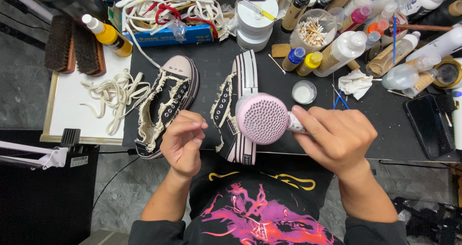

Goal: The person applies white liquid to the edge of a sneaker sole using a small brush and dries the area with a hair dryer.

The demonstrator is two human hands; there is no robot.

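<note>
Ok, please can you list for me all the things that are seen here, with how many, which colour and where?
pink round brush: 1, pink, held at centre.
sneakers: 2, black with frayed cream edges, on the black mat.
loose laces: a pile, cream, on the white board, left.
shoe brushes: 2, dark bristles, far left.
yellow bottle: 1, beside the brushes.
blue box: 1, full of laces, top.
white jars: a stack, top centre.
cotton swab cup: 1, clear.
bottles: many, mixed colours, top right.
small dish: 1, white.
phone: 1, black, right.
left hand: empty, fingers curled, near the brush.
right hand: grips the brush handle.
</note>
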